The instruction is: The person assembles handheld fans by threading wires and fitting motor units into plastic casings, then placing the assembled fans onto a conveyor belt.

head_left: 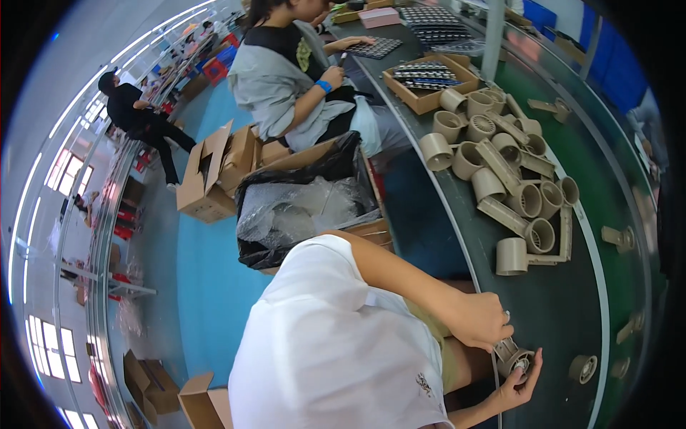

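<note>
At the near edge of the dark bench, a beige plastic housing with a round cup end and a handle is between my hands. My left hand is closed around its handle end, a ring on one finger. Cupped round the grilled, circular end is my right hand, thumb pressed at the opening. What the fingertips do inside the cup is too small to make out. A short round beige piece lies on the bench to the right of my hands. Farther along the bench, many similar beige housings are heaped together.
Beyond the heap stands a shallow cardboard tray of dark patterned sheets. A seated co-worker works there. A carton lined with black plastic holds clear wrap on my left. A green conveyor strip carries spaced beige parts along the right.
</note>
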Available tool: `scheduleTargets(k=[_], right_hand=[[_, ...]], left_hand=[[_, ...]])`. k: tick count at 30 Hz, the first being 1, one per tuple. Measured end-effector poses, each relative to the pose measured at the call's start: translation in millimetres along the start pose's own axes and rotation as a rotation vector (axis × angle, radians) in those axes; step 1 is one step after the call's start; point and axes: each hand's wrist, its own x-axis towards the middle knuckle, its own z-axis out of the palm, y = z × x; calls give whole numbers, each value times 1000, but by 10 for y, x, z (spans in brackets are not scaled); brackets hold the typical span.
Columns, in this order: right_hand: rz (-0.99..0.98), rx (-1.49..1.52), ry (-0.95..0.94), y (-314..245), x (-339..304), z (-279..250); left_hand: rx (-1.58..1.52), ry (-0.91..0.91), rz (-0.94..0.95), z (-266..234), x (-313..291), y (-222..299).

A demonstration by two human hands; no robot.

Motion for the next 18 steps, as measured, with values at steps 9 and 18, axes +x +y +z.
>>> scheduleTargets(k=[9, 18], right_hand=[[208, 120, 46, 257, -124, -60], [135, -93, 50, -165, 139, 40]], left_hand=[[177, -28, 87, -496, 268, -38], [-10, 106, -395, -1468, 857, -572]])
